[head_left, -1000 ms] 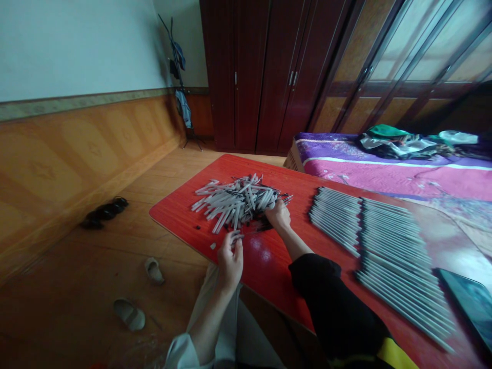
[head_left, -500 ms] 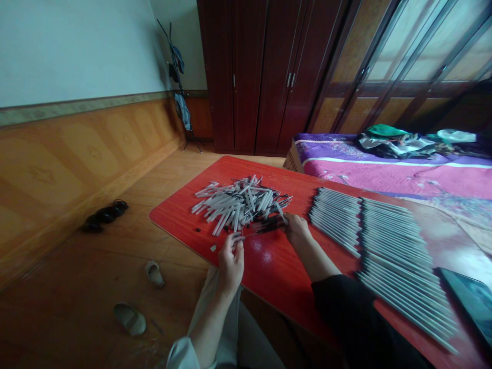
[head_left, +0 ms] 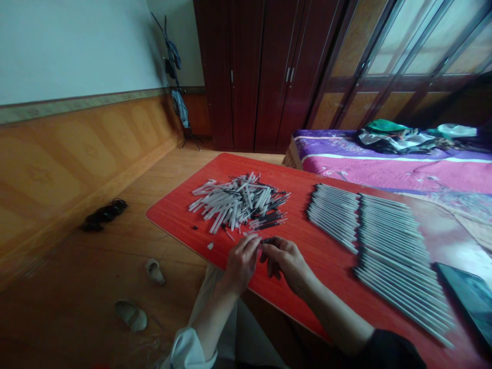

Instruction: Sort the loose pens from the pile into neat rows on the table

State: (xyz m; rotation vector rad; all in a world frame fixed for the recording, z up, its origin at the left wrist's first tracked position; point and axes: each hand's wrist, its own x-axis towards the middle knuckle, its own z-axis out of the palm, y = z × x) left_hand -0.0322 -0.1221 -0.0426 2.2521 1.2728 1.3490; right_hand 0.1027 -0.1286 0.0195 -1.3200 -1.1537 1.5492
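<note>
My left hand (head_left: 242,259) is closed in a pinch above the near edge of the red table (head_left: 303,261). A short piece of pale, clear tube (head_left: 250,234) shows at its fingertips. Fingertips meeting it, my right hand (head_left: 286,259) pinches a small dark piece (head_left: 265,241), mostly hidden by the fingers. Just beyond both hands lies a loose pile of whitish tubes (head_left: 219,202) mixed with thin black sticks (head_left: 267,220). To the right, slim pale rods with black ends (head_left: 395,246) lie side by side in two rows.
A dark tablet or phone (head_left: 465,292) lies at the table's right. Small bits, one black (head_left: 195,227) and one white (head_left: 210,246), rest near the left edge. Beyond stand a bed (head_left: 365,169) and a dark red wardrobe (head_left: 261,77). Shoes (head_left: 131,315) are on the floor.
My right hand has come from the black sticks beside the pile back toward me, to meet my left hand. My left hand has shifted slightly right. The camera view moved a little.
</note>
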